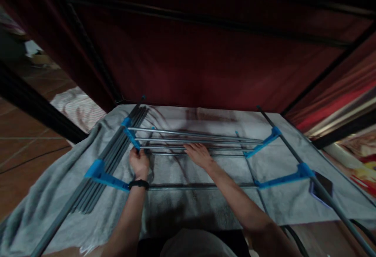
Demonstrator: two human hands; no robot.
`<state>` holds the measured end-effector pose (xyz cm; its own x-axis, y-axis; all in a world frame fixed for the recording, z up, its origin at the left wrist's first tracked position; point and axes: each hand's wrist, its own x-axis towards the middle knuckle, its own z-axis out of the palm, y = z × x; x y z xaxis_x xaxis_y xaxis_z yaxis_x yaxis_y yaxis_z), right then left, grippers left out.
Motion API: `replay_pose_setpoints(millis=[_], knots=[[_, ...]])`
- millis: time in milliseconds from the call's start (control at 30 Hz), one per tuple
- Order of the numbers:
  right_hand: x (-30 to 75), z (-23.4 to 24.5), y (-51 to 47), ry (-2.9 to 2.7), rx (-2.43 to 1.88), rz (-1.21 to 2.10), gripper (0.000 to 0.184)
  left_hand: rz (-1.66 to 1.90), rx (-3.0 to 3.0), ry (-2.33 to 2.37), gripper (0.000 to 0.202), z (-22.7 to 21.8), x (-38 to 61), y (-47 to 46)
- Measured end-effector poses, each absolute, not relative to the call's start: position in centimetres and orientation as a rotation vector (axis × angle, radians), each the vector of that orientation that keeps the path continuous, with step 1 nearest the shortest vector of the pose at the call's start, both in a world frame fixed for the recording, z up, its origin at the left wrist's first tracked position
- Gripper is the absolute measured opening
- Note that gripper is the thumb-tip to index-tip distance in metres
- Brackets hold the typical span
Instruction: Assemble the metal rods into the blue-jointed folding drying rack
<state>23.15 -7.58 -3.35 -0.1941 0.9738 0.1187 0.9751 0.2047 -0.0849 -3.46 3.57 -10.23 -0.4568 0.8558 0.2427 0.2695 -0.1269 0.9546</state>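
A rack of grey metal tubes and blue plastic brackets lies on a grey blanket. My left hand [139, 162], with a black band at the wrist, has its fingers closed at the lower end of the far left blue bracket [131, 136]; the fingertips are partly hidden. Across the middle run several thin metal rods [176, 140] between this bracket and the far right bracket [262, 142]. My right hand [200, 156] rests palm down on the nearer rods, fingers stretched out. Closer to me, a single tube [202, 187] joins the near left bracket [107, 177] and near right bracket [283, 176].
A bundle of loose grey tubes [113, 163] lies along the rack's left side tube. A phone [321, 188] is on the blanket [58, 194] at the right. Dark red cloth [194, 61] hangs behind, on a black frame [176, 14]. Tiled floor [26, 132] shows at left.
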Motion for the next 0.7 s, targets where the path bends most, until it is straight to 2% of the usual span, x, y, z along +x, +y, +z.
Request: replay_pose_setpoints(millis=[167,700], knots=[[24.6,-3.5,-9.0,-2.238,-1.892,-0.096,0.043,1.507,1.377,1.775,0.017,-10.5,-4.2,4.1],[28.5,-4.1,-10.4,-2.213,-1.998,-0.132,0.025,1.516,1.319,1.805,0.013,-10.4,-3.8,4.5]])
